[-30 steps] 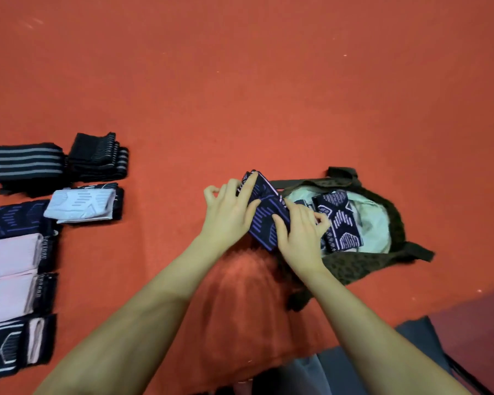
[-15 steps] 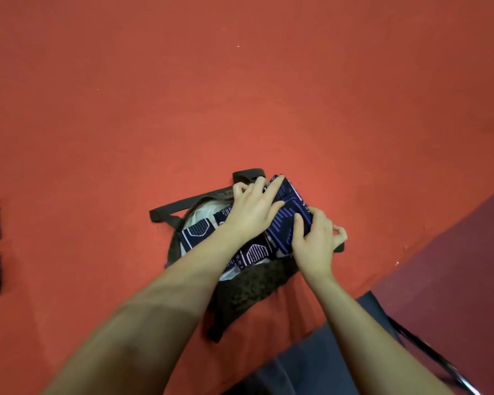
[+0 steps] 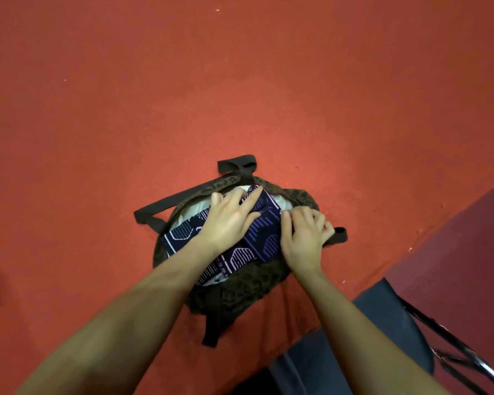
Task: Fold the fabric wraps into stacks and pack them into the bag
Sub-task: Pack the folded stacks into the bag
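Flat-palmed, the left hand (image 3: 229, 220) presses down on the top wrap (image 3: 264, 223), fingers straight and spread across the navy cloth, nothing curled around it. Right hand (image 3: 304, 238) sits at the wrap's right edge with fingers bent and tucked toward the bag's rim; whether they pinch the wrap, the rim or both, the head view does not settle, since the knuckles hide the tips.

Only one view to call, so here it is. The bag (image 3: 240, 286) lies on the red floor (image 3: 240, 95), mouth up, pale lining showing at the far side. Inside, patterned wraps are laid crosswise: a second wrap (image 3: 180, 235) pokes out from under the left wrist, and the top one rides high, close to level with the rim (this bag looks near full). A strap (image 3: 166, 208) trails left, another strap (image 3: 236, 163) loops at the back.

Now the risks, as I read them. Pressing on a soft folded stack could splay the folds, so the wrap goes in crumpled instead of square. If the right hand lets the rim sag, the mouth could close over the edge and the wrap would catch on it. Pushing off-centre could tip the limp bag sideways and spill the lower wraps. A chair frame (image 3: 454, 346) sits close by the right elbow.
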Demonstrator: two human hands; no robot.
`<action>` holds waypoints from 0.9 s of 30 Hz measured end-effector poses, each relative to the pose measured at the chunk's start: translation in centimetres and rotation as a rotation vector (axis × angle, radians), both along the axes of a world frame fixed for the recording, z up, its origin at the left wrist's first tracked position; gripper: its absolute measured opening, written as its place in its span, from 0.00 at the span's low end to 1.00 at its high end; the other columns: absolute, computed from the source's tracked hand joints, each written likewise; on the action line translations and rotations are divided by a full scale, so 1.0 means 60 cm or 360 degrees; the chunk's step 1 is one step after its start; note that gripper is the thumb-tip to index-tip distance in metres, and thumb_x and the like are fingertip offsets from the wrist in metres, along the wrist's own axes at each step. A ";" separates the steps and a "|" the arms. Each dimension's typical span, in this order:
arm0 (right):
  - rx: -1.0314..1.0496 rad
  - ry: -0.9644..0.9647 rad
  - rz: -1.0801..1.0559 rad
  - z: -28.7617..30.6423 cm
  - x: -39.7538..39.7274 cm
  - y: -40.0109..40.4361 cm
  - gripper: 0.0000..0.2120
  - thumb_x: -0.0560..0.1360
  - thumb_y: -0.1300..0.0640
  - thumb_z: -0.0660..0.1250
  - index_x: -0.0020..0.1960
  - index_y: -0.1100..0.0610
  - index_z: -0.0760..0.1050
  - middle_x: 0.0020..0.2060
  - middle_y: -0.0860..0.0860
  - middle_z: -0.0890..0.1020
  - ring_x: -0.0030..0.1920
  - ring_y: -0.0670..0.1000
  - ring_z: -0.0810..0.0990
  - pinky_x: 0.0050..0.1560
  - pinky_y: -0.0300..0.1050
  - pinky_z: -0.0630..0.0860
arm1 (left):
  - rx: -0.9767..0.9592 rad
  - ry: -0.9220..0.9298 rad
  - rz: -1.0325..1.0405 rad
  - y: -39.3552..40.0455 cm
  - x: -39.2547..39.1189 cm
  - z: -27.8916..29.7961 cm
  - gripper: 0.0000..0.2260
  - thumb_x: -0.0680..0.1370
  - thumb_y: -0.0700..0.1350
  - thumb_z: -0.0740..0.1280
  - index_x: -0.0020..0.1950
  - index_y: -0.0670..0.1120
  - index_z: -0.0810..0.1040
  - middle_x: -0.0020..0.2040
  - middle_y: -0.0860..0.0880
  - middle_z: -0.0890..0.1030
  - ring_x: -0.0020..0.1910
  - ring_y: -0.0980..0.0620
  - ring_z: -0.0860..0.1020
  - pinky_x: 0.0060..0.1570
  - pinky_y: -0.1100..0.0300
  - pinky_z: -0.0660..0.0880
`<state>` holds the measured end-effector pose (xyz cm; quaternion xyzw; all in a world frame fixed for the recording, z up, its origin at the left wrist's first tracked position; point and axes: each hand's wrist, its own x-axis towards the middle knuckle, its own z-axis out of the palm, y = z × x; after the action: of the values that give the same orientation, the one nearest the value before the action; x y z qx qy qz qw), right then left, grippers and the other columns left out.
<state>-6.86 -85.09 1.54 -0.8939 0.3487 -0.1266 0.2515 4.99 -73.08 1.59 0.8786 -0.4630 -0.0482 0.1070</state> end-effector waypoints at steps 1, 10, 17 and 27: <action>0.0071 -0.0010 -0.0078 0.002 0.005 -0.010 0.20 0.78 0.45 0.51 0.50 0.56 0.77 0.49 0.50 0.76 0.54 0.52 0.68 0.54 0.44 0.53 | -0.0023 -0.0044 -0.0016 -0.001 -0.002 -0.003 0.23 0.79 0.53 0.56 0.68 0.42 0.73 0.46 0.44 0.76 0.40 0.46 0.77 0.42 0.55 0.56; 0.0064 0.0211 0.0003 -0.024 0.038 -0.072 0.11 0.80 0.51 0.60 0.47 0.53 0.79 0.46 0.49 0.77 0.53 0.54 0.69 0.48 0.42 0.49 | -0.0159 -0.0146 -0.0103 -0.006 -0.003 -0.014 0.22 0.79 0.55 0.54 0.70 0.44 0.64 0.46 0.45 0.77 0.39 0.47 0.77 0.41 0.53 0.66; -0.0224 0.0029 -0.0006 0.007 0.061 -0.086 0.15 0.80 0.52 0.53 0.39 0.54 0.71 0.28 0.46 0.72 0.29 0.50 0.67 0.44 0.43 0.49 | -0.0124 -0.0405 -0.0038 -0.023 -0.006 -0.025 0.22 0.79 0.53 0.60 0.70 0.43 0.67 0.52 0.44 0.77 0.45 0.47 0.76 0.44 0.54 0.65; -0.0186 0.0116 0.0152 0.007 0.071 -0.097 0.14 0.81 0.55 0.57 0.41 0.56 0.75 0.26 0.49 0.76 0.28 0.54 0.72 0.46 0.43 0.50 | 0.0165 0.0040 -0.0348 -0.033 -0.031 -0.029 0.24 0.80 0.59 0.51 0.73 0.53 0.67 0.74 0.46 0.66 0.73 0.42 0.62 0.71 0.45 0.49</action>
<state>-2.59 -90.94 1.93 -0.9268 0.3066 -0.1017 0.1918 3.16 -75.09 -0.16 0.8265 -0.5515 -0.0946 0.0612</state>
